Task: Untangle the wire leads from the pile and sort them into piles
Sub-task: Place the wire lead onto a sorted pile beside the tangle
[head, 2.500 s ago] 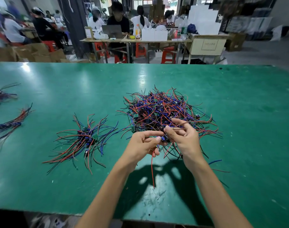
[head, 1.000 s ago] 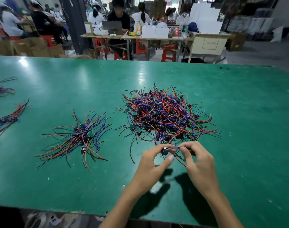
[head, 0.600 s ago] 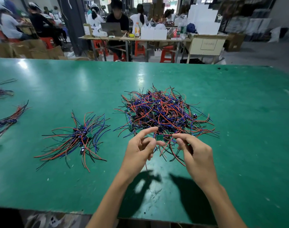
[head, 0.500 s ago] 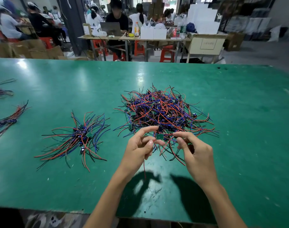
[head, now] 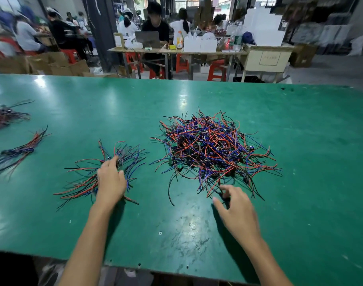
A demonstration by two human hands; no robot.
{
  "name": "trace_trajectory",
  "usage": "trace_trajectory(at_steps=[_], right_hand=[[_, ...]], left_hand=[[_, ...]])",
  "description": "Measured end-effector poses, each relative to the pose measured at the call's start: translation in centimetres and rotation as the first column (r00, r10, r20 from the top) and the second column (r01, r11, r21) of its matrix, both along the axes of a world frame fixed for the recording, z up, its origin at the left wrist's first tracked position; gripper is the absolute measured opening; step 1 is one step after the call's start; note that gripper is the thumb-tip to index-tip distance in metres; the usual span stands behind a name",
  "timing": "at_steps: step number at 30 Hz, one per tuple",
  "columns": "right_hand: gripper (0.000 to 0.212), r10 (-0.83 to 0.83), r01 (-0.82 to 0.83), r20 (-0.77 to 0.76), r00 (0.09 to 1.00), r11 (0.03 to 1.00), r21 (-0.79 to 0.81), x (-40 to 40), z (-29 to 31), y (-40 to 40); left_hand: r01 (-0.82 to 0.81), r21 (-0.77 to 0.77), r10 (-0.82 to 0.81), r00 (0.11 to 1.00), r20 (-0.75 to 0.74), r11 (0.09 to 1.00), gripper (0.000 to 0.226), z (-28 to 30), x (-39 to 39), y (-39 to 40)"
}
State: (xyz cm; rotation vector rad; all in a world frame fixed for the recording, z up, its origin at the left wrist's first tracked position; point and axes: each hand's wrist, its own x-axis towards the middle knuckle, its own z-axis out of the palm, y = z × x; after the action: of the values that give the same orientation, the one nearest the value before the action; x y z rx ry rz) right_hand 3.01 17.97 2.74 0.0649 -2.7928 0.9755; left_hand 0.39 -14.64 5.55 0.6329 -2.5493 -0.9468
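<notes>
A big tangled pile of red, blue and black wire leads [head: 213,147] with small green boards lies in the middle of the green table [head: 312,193]. To its left lies a smaller fanned-out pile of leads [head: 81,182]. My left hand [head: 111,180] rests palm down on this smaller pile with its fingers stretched forward. My right hand [head: 236,211] hovers at the near edge of the tangled pile, fingers spread. Its fingertips reach the loose wire ends there and grip nothing.
Two more bundles of leads lie at the far left: one near [head: 17,153], one farther back [head: 3,116]. The table's front edge runs close below my forearms. Beyond the table, people sit at a work table [head: 176,51] with boxes and red stools.
Both hands held one lead in front of the tangled pile. My left hand has since swung left onto the smaller pile, and my right hand has let go and dropped back to the tangled pile's near edge.
</notes>
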Motion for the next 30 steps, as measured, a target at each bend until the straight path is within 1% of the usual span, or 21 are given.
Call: trace_trajectory(at_steps=[1,2,4,6,7,8,10,12,13,14,16,18,19,21,23,24,26,28,30], right_hand=[[0.032,-0.033,0.033,0.004,0.999,0.999,0.012,0.0,-0.5,-0.3],[0.028,-0.062,0.062,-0.012,0.998,0.998,-0.008,-0.1,-0.9,-0.5],[0.014,-0.087,0.085,-0.039,0.995,0.995,-0.049,-0.3,-1.1,-0.7],[0.009,-0.082,0.081,-0.042,0.996,0.996,-0.027,-0.7,-1.0,-0.7],[0.010,-0.079,0.079,-0.045,0.996,0.997,-0.001,-0.7,-0.9,-0.7],[0.010,-0.072,0.073,-0.057,0.996,0.997,0.024,-0.7,-0.9,-0.8],[0.009,-0.043,0.045,-0.086,0.995,0.999,0.017,-0.3,-0.9,-1.0],[0.007,-0.025,0.016,-0.109,0.994,0.996,-0.088,0.1,-1.0,-1.1],[0.007,-0.031,0.011,-0.124,0.992,0.987,-0.162,0.4,-0.9,-1.1],[0.008,-0.039,0.007,-0.143,0.989,0.975,-0.223,0.6,-0.7,-1.2],[0.013,-0.037,-0.023,-0.198,0.979,0.957,-0.288,1.1,-0.1,-1.2],[0.020,-0.011,-0.075,-0.224,0.975,0.925,-0.372,1.3,0.6,-1.0],[0.018,0.003,-0.100,-0.216,0.976,0.893,-0.438,1.3,0.9,-0.9],[0.013,0.043,-0.148,-0.187,0.981,0.789,-0.597,1.3,1.8,-0.7],[0.016,0.060,-0.187,-0.198,0.978,0.663,-0.725,1.1,2.7,-0.4],[0.018,0.049,-0.193,-0.206,0.977,0.610,-0.769,0.9,3.2,-0.2],[0.020,0.006,-0.160,-0.185,0.983,0.533,-0.831,0.4,4.1,0.4],[0.019,-0.043,-0.070,-0.099,0.994,0.439,-0.896,0.0,4.7,1.1],[0.020,-0.048,0.015,0.000,0.999,0.315,-0.949,-0.4,5.1,1.4]], left_hand=[[-0.057,-0.057,0.063,0.993,0.097,0.997,0.056,-0.8,0.3,-0.1],[-0.117,-0.137,0.133,0.984,0.120,0.984,0.059,-1.5,0.7,0.2],[-0.194,-0.269,0.210,0.977,0.031,0.943,0.057,-2.0,1.6,1.2],[-0.203,-0.278,0.182,0.978,-0.100,0.939,0.049,-2.0,2.2,2.8],[-0.155,-0.281,0.114,0.981,-0.154,0.947,0.045,-2.0,2.4,3.7],[-0.068,-0.299,0.011,0.982,-0.190,0.952,0.042,-1.9,2.6,4.8],[0.155,-0.324,-0.233,0.948,-0.215,0.933,0.042,-1.7,2.9,7.3],[0.355,-0.310,-0.425,0.884,-0.195,0.882,0.052,-1.9,3.2,10.0],[0.430,-0.303,-0.492,0.854,-0.170,0.851,0.059,-2.1,3.3,11.3],[0.481,-0.293,-0.535,0.833,-0.139,0.826,0.065,-2.4,3.4,12.5],[0.537,-0.263,-0.575,0.813,-0.092,0.802,0.070,-3.1,3.4,14.6],[0.562,-0.219,-0.591,0.802,-0.092,0.797,0.065,-3.7,3.4,16.3],[0.566,-0.194,-0.591,0.799,-0.111,0.801,0.058,-3.8,3.3,16.9],[0.538,-0.154,-0.559,0.811,-0.176,0.829,0.038,-3.8,3.2,17.9],[0.492,-0.091,-0.497,0.827,-0.261,0.866,0.019,-3.6,2.9,18.5],[0.485,-0.039,-0.473,0.829,-0.298,0.874,0.014,-3.5,2.7,18.5],[0.497,0.089,-0.443,0.829,-0.342,0.863,0.009,-3.0,2.3,18.3],[0.514,0.207,-0.423,0.831,-0.362,0.832,0.009,-2.0,2.1,17.9],[0.532,0.312,-0.394,0.823,-0.409,0.787,0.011,-1.0,2.1,17.6]])
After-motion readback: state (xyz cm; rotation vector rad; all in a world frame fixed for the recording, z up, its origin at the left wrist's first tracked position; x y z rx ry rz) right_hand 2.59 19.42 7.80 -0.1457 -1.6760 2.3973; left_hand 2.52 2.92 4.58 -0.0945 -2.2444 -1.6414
